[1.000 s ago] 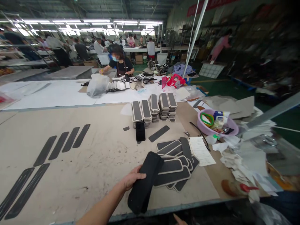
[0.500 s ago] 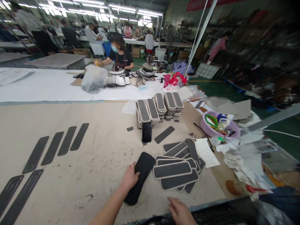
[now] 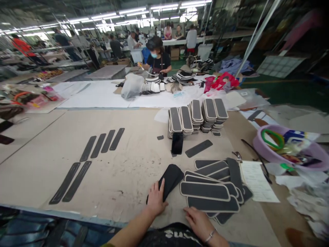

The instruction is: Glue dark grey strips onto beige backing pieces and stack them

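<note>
My left hand point(image 3: 156, 199) lies over the near end of a stack of black rounded strips point(image 3: 171, 178), thumb and fingers spread on top of it. The stack is slightly fanned at its far end. My right hand point(image 3: 199, 221) rests just below a loose pile of grey strips with pale borders point(image 3: 205, 191), its fingers loosely bent and slightly apart, with nothing visible in them. On the left of the table, several dark glossy strips point(image 3: 77, 181) are laid out slantwise in two rows.
Stacks of pale-edged strips point(image 3: 186, 120) stand behind a black phone point(image 3: 177, 144). A single dark strip point(image 3: 198, 148) lies nearby. To the right are a written sheet point(image 3: 259, 181) and a purple basin point(image 3: 264, 151) of odds and ends. A masked co-worker point(image 3: 158, 61) works across the table.
The view has turned left, showing more of the table's left side. My left hand has gone from the stack's left edge to lying over its near end. My right hand stays near the pile.
</note>
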Tool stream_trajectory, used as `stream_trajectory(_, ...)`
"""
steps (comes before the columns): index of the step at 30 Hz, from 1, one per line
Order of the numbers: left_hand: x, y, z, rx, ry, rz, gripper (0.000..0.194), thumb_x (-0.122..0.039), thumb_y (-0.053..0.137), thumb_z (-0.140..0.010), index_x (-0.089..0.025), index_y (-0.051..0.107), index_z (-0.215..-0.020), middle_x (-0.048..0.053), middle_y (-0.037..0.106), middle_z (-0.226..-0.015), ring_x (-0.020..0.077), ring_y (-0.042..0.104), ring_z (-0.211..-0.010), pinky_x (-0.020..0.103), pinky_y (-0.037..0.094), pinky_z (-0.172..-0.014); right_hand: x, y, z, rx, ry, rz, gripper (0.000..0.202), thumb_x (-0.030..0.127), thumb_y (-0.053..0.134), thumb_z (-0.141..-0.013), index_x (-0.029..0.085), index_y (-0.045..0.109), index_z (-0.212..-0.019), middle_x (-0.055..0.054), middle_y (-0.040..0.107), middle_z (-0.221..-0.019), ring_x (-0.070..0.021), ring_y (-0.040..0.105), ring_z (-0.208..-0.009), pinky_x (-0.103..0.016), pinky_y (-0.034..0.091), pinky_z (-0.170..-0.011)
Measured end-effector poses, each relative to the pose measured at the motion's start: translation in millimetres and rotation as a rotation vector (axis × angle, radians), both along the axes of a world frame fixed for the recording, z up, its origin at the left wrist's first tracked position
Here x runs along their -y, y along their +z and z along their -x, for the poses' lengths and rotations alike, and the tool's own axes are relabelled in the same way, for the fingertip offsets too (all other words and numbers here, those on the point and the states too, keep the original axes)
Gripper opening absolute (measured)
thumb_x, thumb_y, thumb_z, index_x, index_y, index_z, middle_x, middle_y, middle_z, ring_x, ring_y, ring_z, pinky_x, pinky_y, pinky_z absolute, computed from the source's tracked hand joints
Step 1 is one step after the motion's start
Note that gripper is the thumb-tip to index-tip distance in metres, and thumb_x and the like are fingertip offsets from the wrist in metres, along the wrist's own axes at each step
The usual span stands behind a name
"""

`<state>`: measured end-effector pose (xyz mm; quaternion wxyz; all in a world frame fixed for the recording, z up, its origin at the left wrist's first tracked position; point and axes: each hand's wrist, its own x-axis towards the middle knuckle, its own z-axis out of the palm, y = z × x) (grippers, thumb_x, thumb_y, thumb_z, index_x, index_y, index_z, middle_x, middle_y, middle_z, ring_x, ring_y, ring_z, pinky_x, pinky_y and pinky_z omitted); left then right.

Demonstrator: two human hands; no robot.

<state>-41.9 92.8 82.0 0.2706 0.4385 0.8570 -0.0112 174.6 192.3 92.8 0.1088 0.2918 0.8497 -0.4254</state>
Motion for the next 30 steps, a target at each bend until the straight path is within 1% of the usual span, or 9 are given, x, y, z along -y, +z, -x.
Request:
stream_trajectory(4,-2,3.8,12,0.055,-0.089,-0.078,0.100,-0.035,0.061,-0.062,-0.026,0.004,-0.143,0.012,0.029,-0.138,0.0326,0.031,-0.123,0.041,0.027,-0.099,-11,-4.6,-10,-0.005,0.020,0.022,0.036,0.021,0.042,-0.080,0.021,0.060,-0.111,-0.006,0.064,-0.093,-0.0162,0.059,-0.086,-0.023,0.042,-0.078)
stream_trajectory(11,-16,10.2,23,0.043,-0.112,-0.071,0.109,-0.025,0.068,-0.052,-0.024,0.010,-0.143,0.015,0.037,-0.129,0.0344,0.040,-0.113,0.041,0.032,-0.096,-38,-20.2,-46,-0.064,-0.040,0.064,0.039,0.023,0.040,-0.079,0.019,0.060,-0.112,-0.008,0.064,-0.093,-0.0181,0.060,-0.087,-0.027,0.043,-0.080)
stream_trajectory(13,-18,12.5,25,0.064,-0.117,-0.048,0.116,-0.030,0.074,-0.046,-0.023,0.011,-0.143,0.016,0.036,-0.131,0.0363,0.038,-0.116,0.042,0.032,-0.096,-43,-19.2,-45,-0.103,-0.055,0.089,0.038,0.024,0.041,-0.079,0.019,0.061,-0.112,-0.007,0.065,-0.090,-0.0177,0.060,-0.084,-0.028,0.044,-0.079)
stream_trajectory(15,-19,13.1,26,0.114,-0.100,-0.048,0.117,-0.042,0.074,-0.047,-0.020,0.011,-0.143,0.017,0.036,-0.133,0.0363,0.037,-0.119,0.041,0.031,-0.097,-47,-12.9,-37,-0.143,-0.058,0.084,0.037,0.023,0.042,-0.079,0.018,0.062,-0.110,-0.007,0.065,-0.089,-0.0173,0.060,-0.082,-0.027,0.044,-0.078)
stream_trajectory(17,-22,10.8,29,0.140,-0.023,-0.068,0.102,-0.049,0.064,-0.060,-0.015,0.014,-0.142,0.018,0.039,-0.132,0.0326,0.038,-0.120,0.038,0.031,-0.098,-50,-3.4,-25,-0.176,-0.049,0.051,0.036,0.021,0.042,-0.078,0.019,0.063,-0.107,-0.007,0.065,-0.088,-0.0169,0.060,-0.082,-0.026,0.043,-0.077)
stream_trajectory(19,-28,6.2,33,0.111,0.072,-0.066,0.082,-0.046,0.056,-0.069,-0.010,0.026,-0.137,0.019,0.043,-0.129,0.0284,0.042,-0.119,0.035,0.031,-0.098,-54,6.0,-11,-0.191,-0.038,0.015,0.035,0.019,0.043,-0.078,0.020,0.063,-0.107,-0.006,0.065,-0.088,-0.0159,0.059,-0.082,-0.025,0.042,-0.077)
stream_trajectory(23,-48,1.4,43,0.054,0.117,0.047,0.065,-0.046,0.067,-0.056,-0.011,0.051,-0.109,0.017,0.057,-0.110,0.0300,0.053,-0.104,0.034,0.039,-0.086,-59,14.1,5,-0.175,-0.029,-0.015,0.036,0.016,0.044,-0.077,0.023,0.062,-0.107,-0.004,0.064,-0.088,-0.0139,0.058,-0.081,-0.023,0.041,-0.075)
stream_trajectory(26,-57,5.5,49,0.147,0.157,0.110,0.064,-0.046,0.074,-0.046,-0.012,0.054,-0.097,0.015,0.063,-0.096,0.0322,0.058,-0.092,0.035,0.043,-0.073,-55,9.9,1,-0.165,-0.026,-0.019,0.033,0.017,0.044,-0.077,0.022,0.064,-0.102,-0.004,0.064,-0.086,-0.0154,0.058,-0.082,-0.024,0.042,-0.075)
stream_trajectory(30,-55,9.3,44,0.252,0.150,0.080,0.052,-0.040,0.075,-0.050,-0.018,0.056,-0.092,0.006,0.066,-0.089,0.0245,0.061,-0.085,0.029,0.044,-0.069,-48,-3.1,-14,-0.163,-0.085,0.019,0.034,0.019,0.043,-0.078,0.020,0.064,-0.104,-0.006,0.065,-0.089,-0.0172,0.059,-0.083,-0.026,0.043,-0.078)
